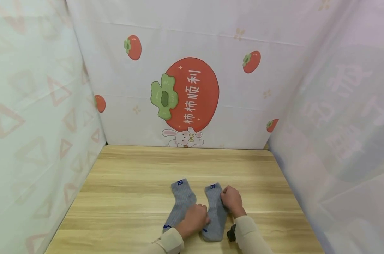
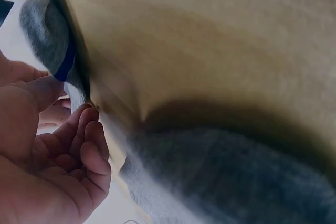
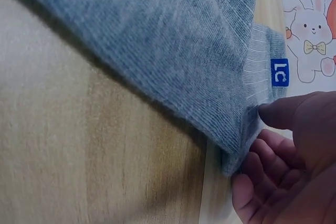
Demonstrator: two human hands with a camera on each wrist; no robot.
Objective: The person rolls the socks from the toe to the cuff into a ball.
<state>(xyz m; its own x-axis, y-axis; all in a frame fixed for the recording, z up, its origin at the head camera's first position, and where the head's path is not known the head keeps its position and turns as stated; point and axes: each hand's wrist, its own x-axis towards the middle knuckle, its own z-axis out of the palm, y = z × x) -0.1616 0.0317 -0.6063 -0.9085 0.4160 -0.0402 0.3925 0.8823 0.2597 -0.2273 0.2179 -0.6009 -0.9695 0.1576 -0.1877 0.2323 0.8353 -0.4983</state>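
Two grey ribbed ankle socks lie side by side on the table, a blue LC label at each cuff. My left hand (image 1: 194,219) reaches across the left sock (image 1: 181,203) and pinches the right sock (image 1: 213,225) at its left edge, by the blue stripe near the toe. In the left wrist view, the thumb presses on that stripe; the index fingertip is partly hidden. My right hand (image 1: 233,199) pinches the same sock's right edge below the cuff. The right wrist view shows the thumb on the fabric (image 3: 157,40) and the other fingers curled beneath.
The socks lie on a light wood-grain table (image 1: 131,176). A white printed sheet (image 1: 131,77) with persimmons and a rabbit hangs behind it, and patterned sheets hang at both sides. A small black object (image 1: 231,233) sits by the right wrist.
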